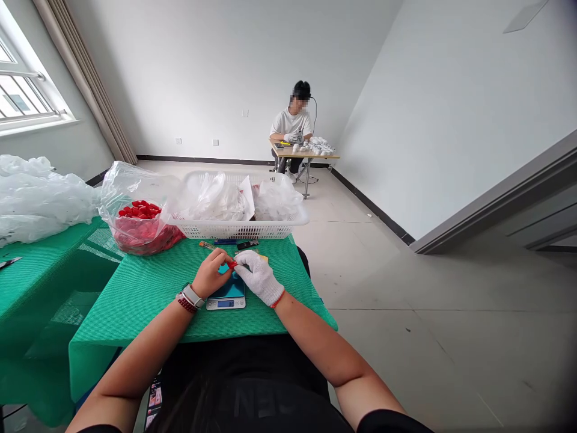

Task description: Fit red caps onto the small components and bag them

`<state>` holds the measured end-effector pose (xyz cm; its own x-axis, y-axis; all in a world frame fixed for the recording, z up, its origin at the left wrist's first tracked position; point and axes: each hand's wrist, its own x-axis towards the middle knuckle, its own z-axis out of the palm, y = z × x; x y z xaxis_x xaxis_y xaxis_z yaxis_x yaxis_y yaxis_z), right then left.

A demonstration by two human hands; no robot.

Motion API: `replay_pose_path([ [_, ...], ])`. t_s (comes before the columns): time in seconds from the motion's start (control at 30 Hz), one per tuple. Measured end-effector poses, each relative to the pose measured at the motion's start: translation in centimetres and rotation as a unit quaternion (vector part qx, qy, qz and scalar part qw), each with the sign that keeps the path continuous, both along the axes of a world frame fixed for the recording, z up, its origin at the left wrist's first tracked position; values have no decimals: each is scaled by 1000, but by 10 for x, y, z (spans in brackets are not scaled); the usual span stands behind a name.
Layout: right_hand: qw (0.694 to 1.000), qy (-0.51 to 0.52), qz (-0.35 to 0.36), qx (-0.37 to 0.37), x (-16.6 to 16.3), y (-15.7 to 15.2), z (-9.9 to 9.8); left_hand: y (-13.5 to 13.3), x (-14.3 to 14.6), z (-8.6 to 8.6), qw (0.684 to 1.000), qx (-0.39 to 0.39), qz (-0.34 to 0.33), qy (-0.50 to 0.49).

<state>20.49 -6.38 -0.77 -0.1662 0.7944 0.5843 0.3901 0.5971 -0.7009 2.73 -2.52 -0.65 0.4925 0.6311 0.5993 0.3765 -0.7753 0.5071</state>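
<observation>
My bare left hand (210, 274), with a wristwatch and a red beaded bracelet, and my right hand (259, 276), in a white knit glove with a red cuff, meet above a digital scale (226, 295). Between their fingertips they pinch a small red plastic part (231, 264). A blue pad lies on the scale. Just beyond my hands lie a slim tool with an orange handle (208, 245) and a small black object (247, 245). A clear plastic bag of red pieces (139, 227) stands at the far left of the green mesh cloth (135, 288).
A white plastic basket (238, 228) holding clear bags stands at the table's far edge. More bagged material (36, 198) lies on a green-covered table to the left. Further back, a seated co-worker (292, 126) handles white items at a small wooden table (306, 154).
</observation>
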Motion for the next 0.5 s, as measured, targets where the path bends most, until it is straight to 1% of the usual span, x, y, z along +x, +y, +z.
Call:
replay_pose_path([
  [0.07, 1000, 1, -5, 19, 1, -1, 3, 0, 1, 0, 999, -31, 14, -16],
  [0.2, 998, 7, -22, 52, 5, 0, 6, 1, 2, -1, 989, -127, 39, -68],
  [0.33, 998, -14, -2, 59, 6, 1, 7, 1, 1, 1, 973, -219, 3, -67],
  [0.4, 997, -36, 11, 64, 6, 0, 9, 1, 1, 2, 965, -254, -7, -68],
  [0.5, 996, -54, 9, 76, 5, -1, 10, 2, 2, 2, 952, -293, -19, -86],
])
